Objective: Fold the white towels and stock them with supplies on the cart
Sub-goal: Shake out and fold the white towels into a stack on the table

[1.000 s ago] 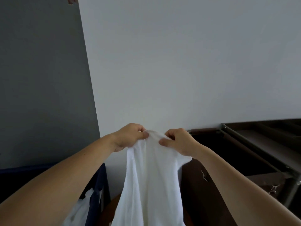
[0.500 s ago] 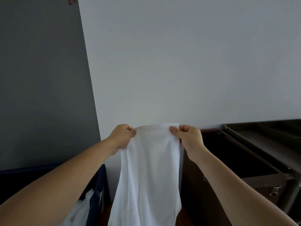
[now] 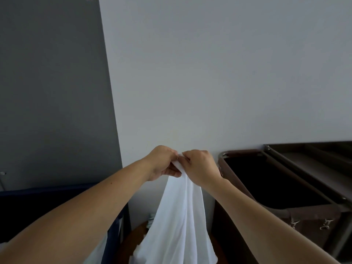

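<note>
A moment ago the top corners were held apart with the edge stretched flat; now the left hand (image 3: pixel 162 162) and right hand (image 3: pixel 200 166) have met, doubling the white towel (image 3: pixel 179 216) lengthwise. Both sets of fingers (image 3: pixel 185 159) are curled tight, pinching the gathered top edge. The cloth hangs straight below the fingers in soft vertical folds (thin, limp and light, I judge, so best held by its corners or it will slump). Right of the fingers stands the cart (image 3: pixel 314 162), with a brown fabric bag (image 3: pixel 304 212) on its metal frame. Lower left is a dark blue bin (image 3: pixel 57 195), and behind is a matte pale wall (image 3: pixel 209 73).
</note>
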Demonstrator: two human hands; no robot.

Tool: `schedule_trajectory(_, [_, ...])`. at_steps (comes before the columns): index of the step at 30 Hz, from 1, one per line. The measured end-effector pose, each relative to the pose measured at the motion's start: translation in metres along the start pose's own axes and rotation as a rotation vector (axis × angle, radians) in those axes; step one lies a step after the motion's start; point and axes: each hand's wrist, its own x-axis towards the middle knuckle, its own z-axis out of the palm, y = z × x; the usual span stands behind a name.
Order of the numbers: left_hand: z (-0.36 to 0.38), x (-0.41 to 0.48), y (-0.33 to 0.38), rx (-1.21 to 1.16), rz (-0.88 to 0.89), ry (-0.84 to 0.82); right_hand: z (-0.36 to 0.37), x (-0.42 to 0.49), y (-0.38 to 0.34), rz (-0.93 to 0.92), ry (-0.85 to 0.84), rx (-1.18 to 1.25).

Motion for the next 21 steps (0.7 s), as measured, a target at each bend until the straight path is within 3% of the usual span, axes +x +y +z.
schedule_trajectory(6, [0.002, 0.0, 0.004, -0.156, -0.079, 0.036, 0.007, -0.005, 0.003, -0.088, -0.154, -0.154])
schedule_trajectory(15, [-0.011, 0.002, -0.009, -0.033, -0.072, -0.192, 0.007, -0.007, 0.024, 0.047, -0.085, 0.08])
schedule_trajectory(17, [-0.013, 0.005, -0.014, 0.061, 0.021, -0.156, 0.003, -0.004, 0.029, 0.115, -0.092, 0.181])
schedule_trajectory(21, [-0.019, 0.012, -0.02, 0.474, 0.259, 0.04, -0.015, 0.009, 0.029, 0.227, -0.021, 0.539])
